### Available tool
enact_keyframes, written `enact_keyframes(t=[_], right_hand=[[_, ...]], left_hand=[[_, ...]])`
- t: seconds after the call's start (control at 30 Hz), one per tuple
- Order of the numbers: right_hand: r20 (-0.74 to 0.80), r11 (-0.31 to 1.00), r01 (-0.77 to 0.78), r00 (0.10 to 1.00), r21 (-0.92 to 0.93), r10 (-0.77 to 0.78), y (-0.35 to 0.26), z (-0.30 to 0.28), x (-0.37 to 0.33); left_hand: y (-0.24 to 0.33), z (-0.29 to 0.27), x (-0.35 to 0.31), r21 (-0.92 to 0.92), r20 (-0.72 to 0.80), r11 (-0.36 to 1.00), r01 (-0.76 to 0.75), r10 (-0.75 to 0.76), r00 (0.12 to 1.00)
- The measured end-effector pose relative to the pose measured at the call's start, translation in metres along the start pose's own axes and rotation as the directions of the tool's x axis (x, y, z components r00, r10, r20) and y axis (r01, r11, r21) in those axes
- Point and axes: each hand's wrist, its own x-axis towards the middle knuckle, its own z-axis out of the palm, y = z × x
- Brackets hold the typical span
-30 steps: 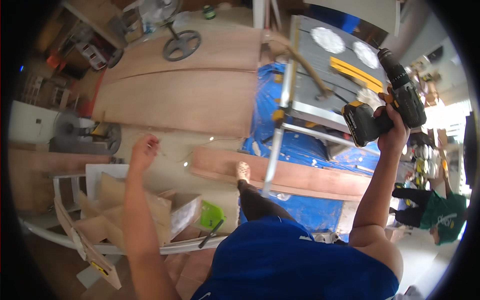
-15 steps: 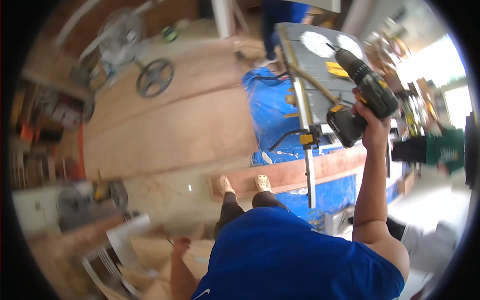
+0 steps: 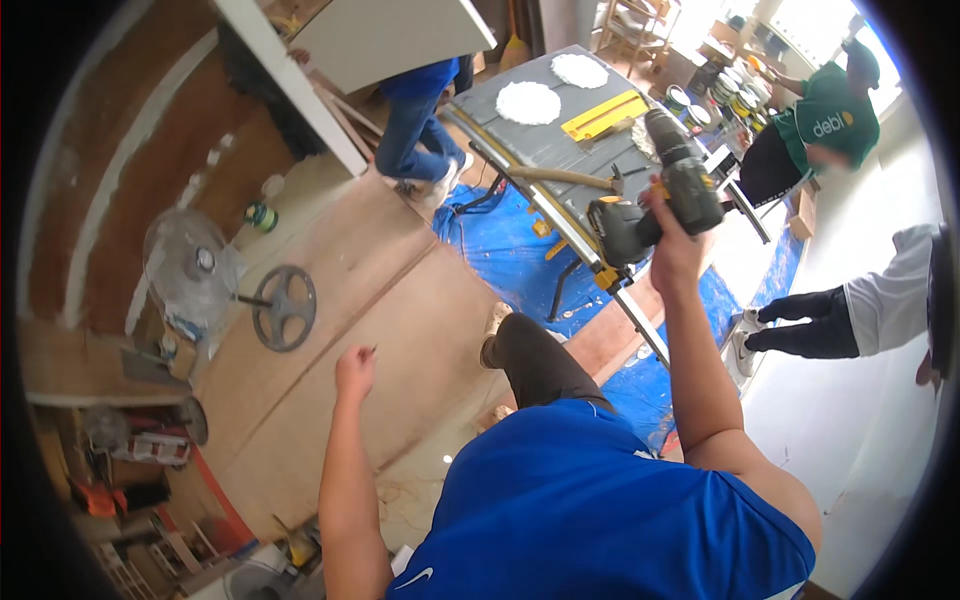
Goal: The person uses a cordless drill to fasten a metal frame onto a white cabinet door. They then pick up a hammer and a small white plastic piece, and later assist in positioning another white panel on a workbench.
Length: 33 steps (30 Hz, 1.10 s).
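Observation:
My right hand (image 3: 678, 235) grips a black and yellow cordless drill (image 3: 690, 188) by its handle, held up at the near side of a grey-topped worktable (image 3: 500, 150). Below it juts the battery. On the tabletop beside the drill lies a hammer with a wooden handle (image 3: 560, 177), near a yellow flat tool (image 3: 605, 116) and two white round pieces (image 3: 528, 103). My left hand (image 3: 354, 374) is closed out over the plywood floor sheets (image 3: 370, 270). A tiny dark tip shows at its fingers, too small to name.
A standing fan (image 3: 195, 262) with a round base (image 3: 284, 308) lies left. Blue sheeting (image 3: 510, 235) spreads under the table. One person in jeans (image 3: 410, 125) is behind a white panel (image 3: 390, 40); another in green (image 3: 835, 120) is among buckets. White-shirted person (image 3: 890, 300) stands right.
My view has turned right, and my legs have shifted into a step. My left hand has come up and forward from low beside me. The drill stays in my right hand.

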Motion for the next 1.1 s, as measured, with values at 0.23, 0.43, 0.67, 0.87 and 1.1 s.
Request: enact_keyframes(t=[0.23, 0.43, 0.67, 0.87, 1.1], right_hand=[[-0.3, 0.978, -0.158, 0.947, -0.139, 0.11, 0.113, 0.022, 0.049], [-0.509, 0.91, -0.249, 0.86, -0.332, 0.049, 0.166, 0.025, 0.059], [-0.548, 0.915, -0.206, 0.836, -0.346, -0.019, 0.192, 0.037, 0.075], [-0.52, 0.819, -0.076, 0.805, -0.568, -0.285, 0.238, 0.032, 0.068], [-0.697, 0.68, -0.287, 0.55, -0.675, -0.461, 0.185, 0.091, 0.038]], left_hand=[[0.296, 0.016, 0.193, -0.18, 0.225, 0.802, -0.569, 0.597, 0.77], [0.414, 0.116, 0.301, -0.083, 0.398, 0.705, -0.705, 0.672, 0.625], [0.46, 0.211, 0.365, 0.033, 0.469, 0.585, -0.81, 0.707, 0.53], [0.508, 0.252, 0.378, -0.114, 0.576, 0.388, -0.915, 0.776, 0.257], [0.482, 0.288, 0.463, -0.233, 0.554, 0.416, -0.879, 0.799, 0.232]])
